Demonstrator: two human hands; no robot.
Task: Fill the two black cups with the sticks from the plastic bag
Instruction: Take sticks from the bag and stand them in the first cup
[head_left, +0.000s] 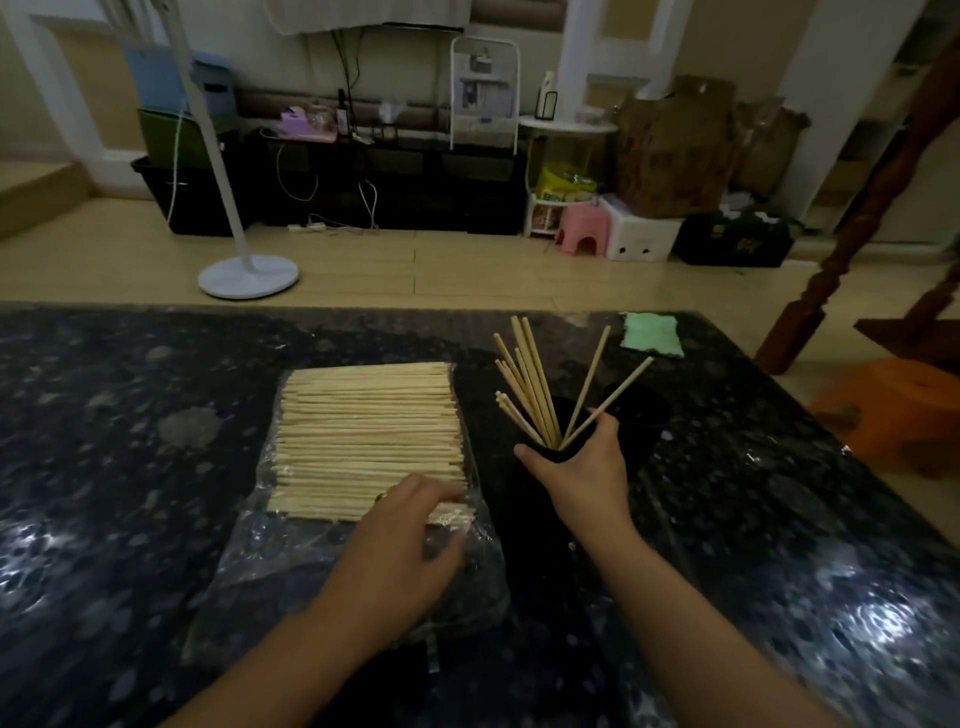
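Observation:
A flat pile of pale wooden sticks (369, 431) lies in a clear plastic bag (270, 561) on the dark table. My left hand (410, 535) reaches into the bag's open end, its fingers on the nearest sticks at the pile's right corner; it is blurred, so its grasp is unclear. My right hand (582, 462) grips a black cup (550, 452) from the near side. Several sticks (530, 389) stand fanned out in that cup. A second black cup (641, 402) sits just behind and to the right, hard to make out against the dark top.
The table (130, 467) is dark speckled stone with glare spots. A green cloth (653, 335) lies at its far right edge. Beyond it are a white fan stand (248, 278), a pink stool (579, 236) and an orange stool (898, 410) on the right.

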